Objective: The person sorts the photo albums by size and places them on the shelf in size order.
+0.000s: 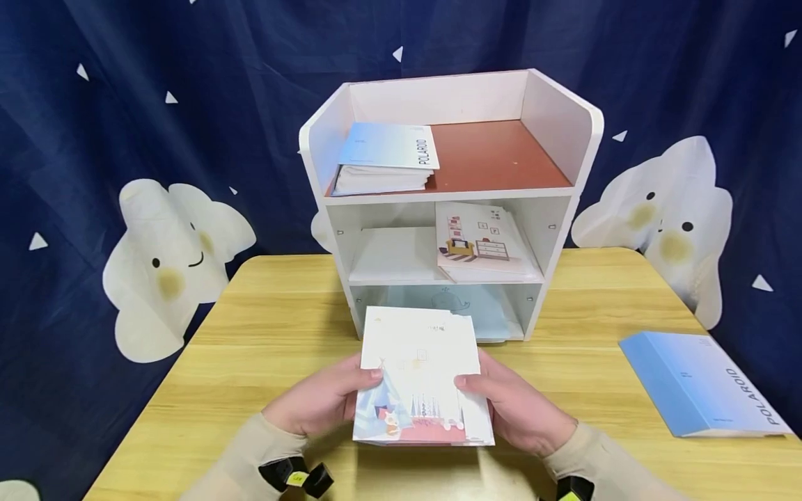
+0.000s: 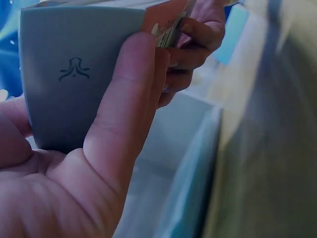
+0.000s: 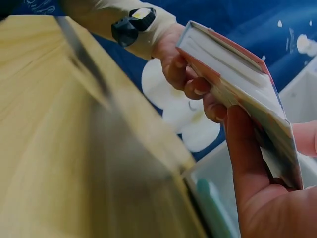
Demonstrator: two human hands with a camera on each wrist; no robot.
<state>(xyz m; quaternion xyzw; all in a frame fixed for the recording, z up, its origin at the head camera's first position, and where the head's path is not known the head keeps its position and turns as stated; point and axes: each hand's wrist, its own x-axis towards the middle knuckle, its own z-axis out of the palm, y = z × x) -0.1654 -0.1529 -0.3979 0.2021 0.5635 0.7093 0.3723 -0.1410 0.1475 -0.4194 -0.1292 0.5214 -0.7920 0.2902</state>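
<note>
In the head view, a white illustrated notebook (image 1: 416,362) with a tent drawing and a pink lower edge is held above the table, in front of the shelf. A second cover edge juts out slightly at its right. My left hand (image 1: 326,395) grips the left side, thumb on top and fingers underneath. On the right side, my right hand (image 1: 519,403) grips it the same way. The left wrist view shows a grey-blue cover (image 2: 74,84) with a small dark emblem beside the fingers. In the right wrist view, the white page edges (image 3: 228,59) show between the covers.
A white three-tier shelf (image 1: 438,197) stands behind the hands. Blue POLAROID books (image 1: 388,146) lie on its top, illustrated notebooks (image 1: 479,243) on its middle tier, and a pale blue notebook (image 1: 491,313) at the bottom. Another POLAROID book (image 1: 702,383) rests on the table's right.
</note>
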